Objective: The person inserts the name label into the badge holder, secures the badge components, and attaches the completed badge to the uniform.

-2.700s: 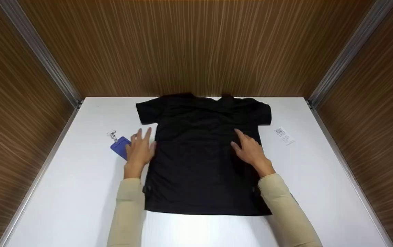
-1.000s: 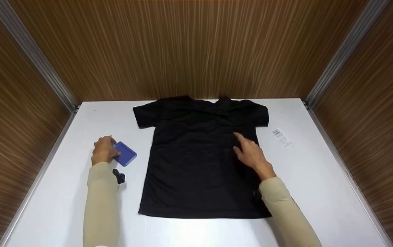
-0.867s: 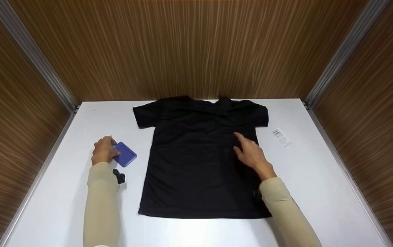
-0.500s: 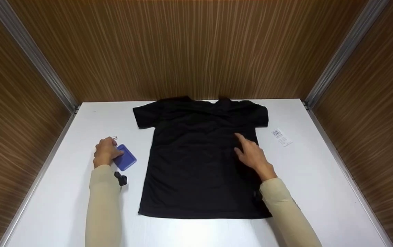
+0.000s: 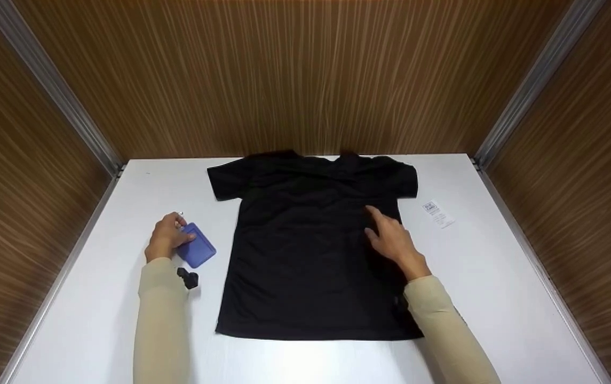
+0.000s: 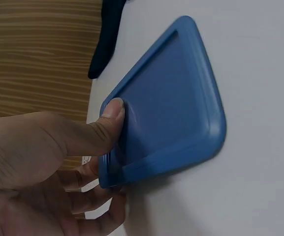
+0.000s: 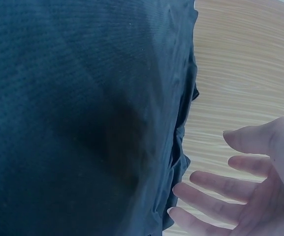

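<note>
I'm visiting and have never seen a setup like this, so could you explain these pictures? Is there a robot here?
There's no robot, just a person in beige sleeves working bare-handed. The wide picture comes from a camera worn on the head, looking forward and down. The two close-ups come from cameras on the wrists, each watching one hand's work.

On the white table lies a black T-shirt, spread out, with a small printed slip to its right. The left hand pinches a blue card holder, thumb on top. The right hand holds nothing; it is over the shirt.
</note>
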`<state>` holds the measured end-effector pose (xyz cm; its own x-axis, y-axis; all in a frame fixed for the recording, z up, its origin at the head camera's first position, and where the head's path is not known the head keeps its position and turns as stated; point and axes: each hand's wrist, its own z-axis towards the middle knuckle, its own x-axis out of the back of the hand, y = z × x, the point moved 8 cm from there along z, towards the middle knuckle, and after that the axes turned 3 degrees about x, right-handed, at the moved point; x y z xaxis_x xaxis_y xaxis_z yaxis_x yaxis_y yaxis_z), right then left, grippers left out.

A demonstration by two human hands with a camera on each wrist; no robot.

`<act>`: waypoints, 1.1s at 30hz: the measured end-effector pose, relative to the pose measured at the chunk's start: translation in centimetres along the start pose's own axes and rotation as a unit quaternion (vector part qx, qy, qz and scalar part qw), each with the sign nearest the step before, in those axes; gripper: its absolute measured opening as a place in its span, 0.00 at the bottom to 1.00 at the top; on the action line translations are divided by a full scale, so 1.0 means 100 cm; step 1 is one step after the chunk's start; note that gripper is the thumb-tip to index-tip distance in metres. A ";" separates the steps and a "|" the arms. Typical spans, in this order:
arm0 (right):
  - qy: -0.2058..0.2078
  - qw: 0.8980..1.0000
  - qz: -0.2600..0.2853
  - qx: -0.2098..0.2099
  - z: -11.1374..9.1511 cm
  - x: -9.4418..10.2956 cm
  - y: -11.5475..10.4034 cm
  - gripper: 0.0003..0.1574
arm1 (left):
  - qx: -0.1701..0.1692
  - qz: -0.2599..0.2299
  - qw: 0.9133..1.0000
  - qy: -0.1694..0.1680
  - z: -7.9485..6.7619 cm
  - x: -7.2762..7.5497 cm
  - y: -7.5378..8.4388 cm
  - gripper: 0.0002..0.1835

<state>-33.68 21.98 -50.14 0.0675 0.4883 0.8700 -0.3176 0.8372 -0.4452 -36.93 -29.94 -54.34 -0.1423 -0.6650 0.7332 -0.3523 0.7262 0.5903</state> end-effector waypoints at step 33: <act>0.002 1.000 0.015 -0.019 -0.004 0.001 0.005 0.37 | -0.111 -0.049 0.972 0.200 -0.033 0.030 0.065 0.15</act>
<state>-33.45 22.52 -50.33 0.0625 0.5139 0.8556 -0.2835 0.8311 -0.4785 -36.62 -26.63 -47.16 0.2680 -0.6441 0.7165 -0.1321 0.7121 0.6896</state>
